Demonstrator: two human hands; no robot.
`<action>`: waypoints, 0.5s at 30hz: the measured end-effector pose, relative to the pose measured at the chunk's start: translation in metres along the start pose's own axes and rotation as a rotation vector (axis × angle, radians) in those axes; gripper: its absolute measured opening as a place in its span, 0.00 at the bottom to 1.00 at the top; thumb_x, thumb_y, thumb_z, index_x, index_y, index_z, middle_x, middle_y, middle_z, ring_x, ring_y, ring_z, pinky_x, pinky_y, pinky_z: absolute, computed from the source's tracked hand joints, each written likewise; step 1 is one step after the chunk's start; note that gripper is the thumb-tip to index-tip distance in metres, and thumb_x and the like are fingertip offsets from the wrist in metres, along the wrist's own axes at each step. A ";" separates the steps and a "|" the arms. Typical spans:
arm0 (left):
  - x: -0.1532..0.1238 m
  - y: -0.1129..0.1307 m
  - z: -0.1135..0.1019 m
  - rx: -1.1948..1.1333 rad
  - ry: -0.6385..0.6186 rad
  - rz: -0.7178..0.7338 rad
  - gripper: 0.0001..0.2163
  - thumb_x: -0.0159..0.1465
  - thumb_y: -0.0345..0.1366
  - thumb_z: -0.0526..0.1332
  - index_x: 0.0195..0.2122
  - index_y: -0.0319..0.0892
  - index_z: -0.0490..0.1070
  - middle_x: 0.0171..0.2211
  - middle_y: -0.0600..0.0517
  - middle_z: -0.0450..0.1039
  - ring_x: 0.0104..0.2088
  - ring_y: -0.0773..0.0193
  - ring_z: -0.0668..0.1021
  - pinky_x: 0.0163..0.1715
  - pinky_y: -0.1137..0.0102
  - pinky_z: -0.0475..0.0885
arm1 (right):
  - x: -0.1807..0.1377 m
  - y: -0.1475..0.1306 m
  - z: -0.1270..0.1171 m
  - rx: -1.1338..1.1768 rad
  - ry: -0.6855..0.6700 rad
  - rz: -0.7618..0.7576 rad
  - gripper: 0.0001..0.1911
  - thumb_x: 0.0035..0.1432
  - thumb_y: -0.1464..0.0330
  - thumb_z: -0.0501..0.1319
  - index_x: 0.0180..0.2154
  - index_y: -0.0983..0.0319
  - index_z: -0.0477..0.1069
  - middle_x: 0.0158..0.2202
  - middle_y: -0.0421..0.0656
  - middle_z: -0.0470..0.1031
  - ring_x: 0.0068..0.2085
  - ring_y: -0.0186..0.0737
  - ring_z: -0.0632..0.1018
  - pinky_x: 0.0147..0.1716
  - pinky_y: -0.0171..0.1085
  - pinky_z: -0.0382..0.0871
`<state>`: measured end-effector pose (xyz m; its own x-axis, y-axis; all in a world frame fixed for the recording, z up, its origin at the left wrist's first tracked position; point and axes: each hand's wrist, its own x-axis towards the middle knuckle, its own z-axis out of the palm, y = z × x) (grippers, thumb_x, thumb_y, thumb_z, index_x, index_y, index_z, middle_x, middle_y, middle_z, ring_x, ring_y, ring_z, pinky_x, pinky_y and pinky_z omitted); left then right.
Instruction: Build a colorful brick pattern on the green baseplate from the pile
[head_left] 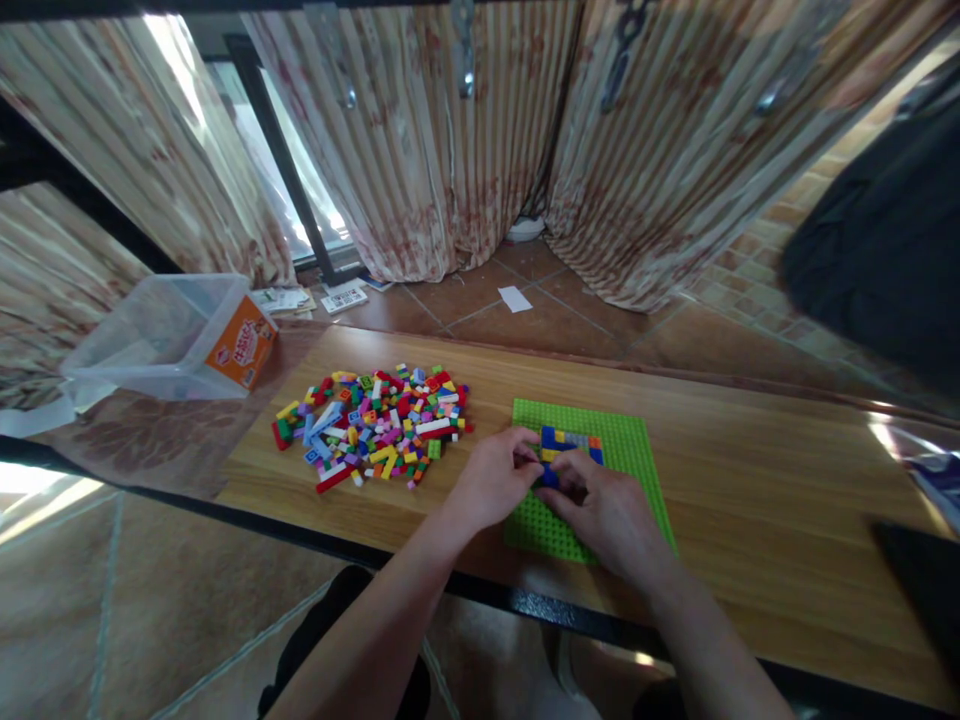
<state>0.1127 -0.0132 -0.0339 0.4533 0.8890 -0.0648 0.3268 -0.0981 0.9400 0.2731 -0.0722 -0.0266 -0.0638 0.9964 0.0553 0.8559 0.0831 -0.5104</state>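
Green studded plastic, the baseplate [626, 440] lies flat on the wooden surface [750, 470] in front of us, and on its left part sits a small build [571, 442] of blue, yellow, grey and orange bricks. Our right hand [611, 515] is curled, thumb and forefinger closed on a small dark blue brick [550, 478] just at the near edge of that build. Our left hand [495, 480] is curled too, fingertips against the build's left side, though we cannot tell whether it grips anything. We judge the brick light, hard and rigid, a little slick, best pinched by its smooth side walls so the studs stay free. The plate looks thin and may slide or flex under a push. To its left lies a loose pile of bricks [375, 425], and beyond that a clear tub [161, 335].
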 end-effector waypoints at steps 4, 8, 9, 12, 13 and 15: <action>0.000 0.000 0.003 0.016 0.007 -0.005 0.13 0.60 0.25 0.61 0.46 0.37 0.72 0.33 0.49 0.80 0.35 0.62 0.81 0.38 0.68 0.74 | 0.001 0.001 0.002 0.063 -0.005 0.008 0.06 0.56 0.64 0.64 0.35 0.56 0.70 0.25 0.34 0.76 0.26 0.35 0.76 0.27 0.35 0.64; 0.000 0.001 0.005 0.050 0.030 -0.016 0.13 0.59 0.25 0.62 0.45 0.39 0.73 0.33 0.50 0.80 0.35 0.62 0.81 0.38 0.68 0.75 | 0.000 0.006 0.000 0.117 0.004 -0.003 0.05 0.56 0.63 0.63 0.34 0.56 0.70 0.26 0.36 0.77 0.27 0.36 0.77 0.29 0.36 0.67; 0.001 0.001 0.005 0.059 0.035 -0.015 0.13 0.59 0.25 0.62 0.45 0.39 0.73 0.34 0.50 0.80 0.35 0.62 0.81 0.39 0.68 0.75 | 0.000 0.008 -0.001 0.139 0.008 -0.008 0.05 0.56 0.62 0.63 0.34 0.56 0.71 0.27 0.36 0.77 0.28 0.37 0.77 0.30 0.36 0.67; 0.001 0.001 0.005 0.086 0.041 0.000 0.13 0.60 0.25 0.60 0.45 0.38 0.73 0.35 0.48 0.80 0.36 0.61 0.81 0.39 0.68 0.75 | -0.001 0.015 -0.007 0.212 0.025 0.011 0.06 0.57 0.61 0.63 0.33 0.56 0.71 0.28 0.38 0.78 0.30 0.38 0.78 0.31 0.37 0.69; 0.001 0.001 0.004 0.099 0.043 0.009 0.12 0.60 0.24 0.59 0.45 0.38 0.73 0.35 0.48 0.80 0.36 0.61 0.81 0.39 0.68 0.75 | -0.001 0.018 -0.009 0.235 0.027 0.027 0.06 0.57 0.61 0.63 0.33 0.57 0.71 0.29 0.39 0.78 0.30 0.38 0.78 0.32 0.37 0.70; 0.001 0.000 0.004 0.122 0.047 0.027 0.12 0.61 0.24 0.58 0.45 0.37 0.74 0.34 0.48 0.80 0.35 0.61 0.81 0.39 0.68 0.74 | -0.002 0.022 -0.012 0.275 0.017 0.053 0.07 0.57 0.61 0.62 0.35 0.57 0.72 0.31 0.40 0.79 0.32 0.39 0.79 0.33 0.38 0.71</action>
<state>0.1163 -0.0142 -0.0348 0.4243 0.9052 -0.0217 0.4147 -0.1729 0.8934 0.2983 -0.0723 -0.0273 -0.0116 0.9993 0.0353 0.6863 0.0337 -0.7265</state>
